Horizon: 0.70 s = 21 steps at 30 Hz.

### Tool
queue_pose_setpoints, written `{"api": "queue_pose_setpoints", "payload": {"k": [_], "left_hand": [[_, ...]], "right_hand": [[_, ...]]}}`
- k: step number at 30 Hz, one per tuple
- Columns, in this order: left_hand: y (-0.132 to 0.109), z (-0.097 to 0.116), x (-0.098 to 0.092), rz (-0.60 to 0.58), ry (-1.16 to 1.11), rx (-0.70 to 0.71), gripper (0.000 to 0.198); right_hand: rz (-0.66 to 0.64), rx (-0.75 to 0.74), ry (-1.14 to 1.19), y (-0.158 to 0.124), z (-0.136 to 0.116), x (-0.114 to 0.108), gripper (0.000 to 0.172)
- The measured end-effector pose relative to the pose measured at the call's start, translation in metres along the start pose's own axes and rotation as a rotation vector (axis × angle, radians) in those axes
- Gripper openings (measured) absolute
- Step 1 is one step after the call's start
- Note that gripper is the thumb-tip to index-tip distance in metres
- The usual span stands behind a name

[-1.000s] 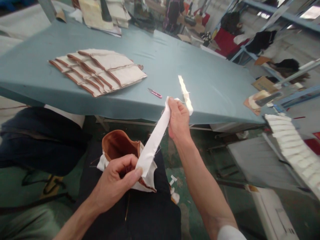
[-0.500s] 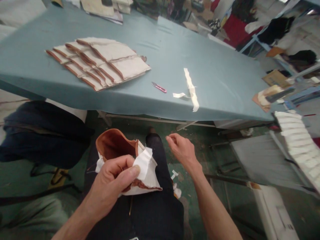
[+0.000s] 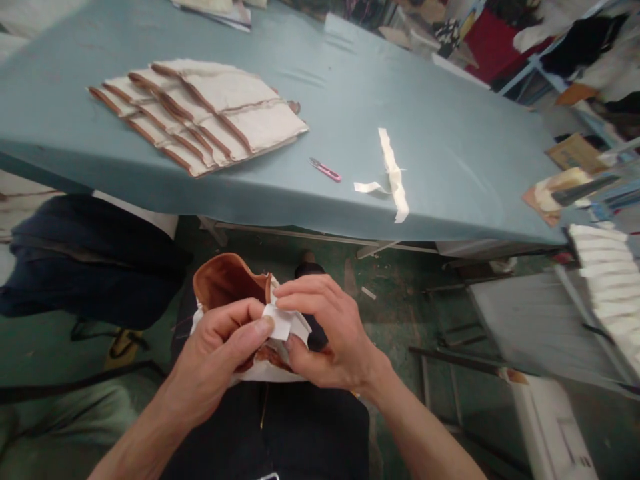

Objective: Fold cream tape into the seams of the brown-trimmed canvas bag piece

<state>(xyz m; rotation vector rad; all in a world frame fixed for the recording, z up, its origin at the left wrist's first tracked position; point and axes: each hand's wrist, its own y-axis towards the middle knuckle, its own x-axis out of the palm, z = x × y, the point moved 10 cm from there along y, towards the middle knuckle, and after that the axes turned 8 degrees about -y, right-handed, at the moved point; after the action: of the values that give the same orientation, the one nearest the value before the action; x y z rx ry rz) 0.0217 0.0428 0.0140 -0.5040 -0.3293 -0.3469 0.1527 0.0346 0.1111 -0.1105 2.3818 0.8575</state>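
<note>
A sewn pouch [image 3: 227, 280] with a brown lining and off-white outer fabric rests on my lap, its mouth gaping toward the table. My left hand [image 3: 225, 340] pinches a small white strip [image 3: 279, 323] between thumb and forefinger, against the pouch's right side. From the other side my right hand [image 3: 327, 330] curls around the same strip and the pouch edge, fingers above and thumb below. Its fingertips are partly hidden by the strip and fabric. Ragged brown material shows under the strip.
Ahead is a table [image 3: 240, 200] with a blue-green cover. On it lie a fanned stack of similar pouches [image 3: 200, 113], pink thread snips [image 3: 325, 169] and crumpled white strips [image 3: 395, 180]. Dark cloth [image 3: 90, 260] is heaped at left; a shelf [image 3: 540, 73] stands at far right.
My right hand has come in from the right to the strip and pouch, where my left hand keeps its pinch. The white scraps beside my leg on the floor have changed in view.
</note>
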Motion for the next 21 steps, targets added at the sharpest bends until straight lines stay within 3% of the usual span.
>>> {"api": "queue_pose_setpoints", "payload": {"k": [6, 14, 18, 21], "left_hand": [[0.001, -0.006, -0.002, -0.014, -0.078, -0.009, 0.054], [0.000, -0.016, -0.007, 0.012, -0.100, -0.022, 0.059], [-0.001, -0.019, -0.004, 0.023, -0.111, -0.061, 0.066], [-0.001, -0.017, -0.004, 0.046, -0.128, -0.051, 0.067]], "right_hand": [[0.080, 0.011, 0.111, -0.003, 0.004, 0.012, 0.035], [0.109, 0.060, 0.164, -0.004, 0.007, 0.006, 0.017], [0.113, 0.167, 0.215, -0.008, 0.015, 0.013, 0.004], [0.142, 0.303, 0.336, -0.012, 0.026, 0.019, 0.014]]}}
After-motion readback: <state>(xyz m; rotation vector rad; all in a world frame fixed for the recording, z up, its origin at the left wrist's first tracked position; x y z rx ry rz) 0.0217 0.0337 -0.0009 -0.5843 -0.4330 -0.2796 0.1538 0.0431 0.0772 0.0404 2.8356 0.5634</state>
